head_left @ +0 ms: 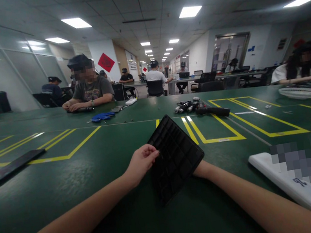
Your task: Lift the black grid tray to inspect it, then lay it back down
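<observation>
A thin black tray with a grid of compartments (pixel 175 149) is held up at a tilt above the green table, in the middle of the head view. My right hand (pixel 202 169) grips it from behind at its lower right edge; the tray hides most of those fingers. At the tray's left side, my left hand (pixel 146 158) has thumb and fingers pinched together in front of the compartments. Whatever that pinch holds, if anything, is too small to tell. The compartments look dark, and their contents cannot be made out.
Yellow tape outlines mark the green table (pixel 100 181). Beyond the tray lie a dark bundle of metal parts (pixel 189 105) and a blue item (pixel 103 117). A long black bar (pixel 12 168) lies left, a white device (pixel 301 187) right. Several people sit around.
</observation>
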### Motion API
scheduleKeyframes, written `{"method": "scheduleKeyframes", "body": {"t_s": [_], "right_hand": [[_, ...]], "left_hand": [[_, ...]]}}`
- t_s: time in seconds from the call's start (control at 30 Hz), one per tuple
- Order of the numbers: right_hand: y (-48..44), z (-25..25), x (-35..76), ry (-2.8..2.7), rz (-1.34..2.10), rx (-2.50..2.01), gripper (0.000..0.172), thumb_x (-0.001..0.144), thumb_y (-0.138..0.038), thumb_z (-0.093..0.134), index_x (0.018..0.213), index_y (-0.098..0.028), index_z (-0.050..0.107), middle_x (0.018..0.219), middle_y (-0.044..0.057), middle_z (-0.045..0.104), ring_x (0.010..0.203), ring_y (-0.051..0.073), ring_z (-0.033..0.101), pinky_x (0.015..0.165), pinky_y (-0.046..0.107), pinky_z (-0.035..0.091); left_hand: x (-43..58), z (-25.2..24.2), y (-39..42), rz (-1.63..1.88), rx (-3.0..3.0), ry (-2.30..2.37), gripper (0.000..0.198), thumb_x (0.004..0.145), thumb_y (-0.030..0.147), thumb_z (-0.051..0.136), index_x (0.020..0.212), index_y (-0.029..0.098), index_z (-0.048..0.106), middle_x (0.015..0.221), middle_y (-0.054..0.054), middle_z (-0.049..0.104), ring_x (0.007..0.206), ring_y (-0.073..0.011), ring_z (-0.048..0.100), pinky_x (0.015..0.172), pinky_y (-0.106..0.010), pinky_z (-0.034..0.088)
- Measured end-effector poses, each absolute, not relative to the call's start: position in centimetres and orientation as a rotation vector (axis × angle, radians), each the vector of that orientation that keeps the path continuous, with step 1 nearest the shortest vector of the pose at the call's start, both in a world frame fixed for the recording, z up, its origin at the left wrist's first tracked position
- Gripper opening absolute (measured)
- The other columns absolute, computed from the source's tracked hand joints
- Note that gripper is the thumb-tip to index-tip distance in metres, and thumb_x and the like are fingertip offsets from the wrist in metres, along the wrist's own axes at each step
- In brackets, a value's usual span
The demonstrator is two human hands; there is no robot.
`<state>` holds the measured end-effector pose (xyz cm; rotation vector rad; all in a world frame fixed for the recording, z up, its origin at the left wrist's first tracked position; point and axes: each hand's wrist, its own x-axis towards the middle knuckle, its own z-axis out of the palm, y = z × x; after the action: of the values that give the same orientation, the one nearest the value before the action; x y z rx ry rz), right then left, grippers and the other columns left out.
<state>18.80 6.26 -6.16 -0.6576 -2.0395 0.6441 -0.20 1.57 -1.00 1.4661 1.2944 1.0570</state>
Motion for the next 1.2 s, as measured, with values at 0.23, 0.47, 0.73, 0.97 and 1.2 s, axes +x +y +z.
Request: {"method": "scheduleKeyframes", "body": {"t_s": [0.23,0.47,0.73,0.97,1.2], "right_hand": [[5.1,-4.3,19.2,-2.038,0.719,-0.659,0.041,0.076,-0.028,0.052,0.116,-0.017,0.051,0.122,0.011,0.051,0.113,0.024,0.047,0.1,0.04,0.034],[5.3,-4.6,18.9,-2.078,0.689,-0.617,0.041,0.077,-0.027,0.052,0.117,-0.017,0.051,0.124,0.011,0.051,0.116,0.022,0.045,0.1,0.037,0.033],[5.8,-5.3,19.1,-2.1,0.648,-0.631,0.039,0.076,-0.025,0.052,0.115,-0.018,0.053,0.126,0.009,0.049,0.118,0.022,0.043,0.102,0.037,0.032],[5.2,-4.2,19.2,-2.089,0.694,-0.658,0.042,0.078,-0.027,0.05,0.119,-0.018,0.048,0.128,0.011,0.047,0.115,0.023,0.045,0.101,0.038,0.033],[5.7,-4.8,19.1,-2.112,0.577,-0.655,0.036,0.08,-0.027,0.045,0.114,-0.019,0.052,0.119,0.009,0.054,0.112,0.022,0.048,0.1,0.038,0.034]], "left_hand": [[-0.5,-0.7,0.9,0.994,2.079,1.423,0.016,0.078,0.031,0.048,0.081,0.017,0.056,0.069,-0.001,0.054,0.062,-0.0125,0.049,0.056,-0.023,0.037],[-0.8,0.2,1.5,0.849,2.226,1.564,0.028,0.083,0.04,0.04,0.073,0.016,0.051,0.065,0.0,0.051,0.058,-0.0122,0.045,0.052,-0.023,0.03],[-1.0,0.1,1.4,0.753,2.319,1.489,0.022,0.083,0.036,0.039,0.077,0.017,0.051,0.069,-0.001,0.051,0.063,-0.0134,0.046,0.057,-0.024,0.031],[-1.2,0.4,1.1,0.723,2.32,1.589,0.027,0.085,0.04,0.035,0.081,0.018,0.049,0.074,-0.003,0.054,0.067,-0.0155,0.048,0.058,-0.026,0.031],[-1.2,0.1,1.5,0.643,2.396,1.514,0.025,0.084,0.034,0.036,0.07,0.018,0.049,0.069,-0.002,0.05,0.064,-0.0148,0.045,0.059,-0.026,0.031]]}}
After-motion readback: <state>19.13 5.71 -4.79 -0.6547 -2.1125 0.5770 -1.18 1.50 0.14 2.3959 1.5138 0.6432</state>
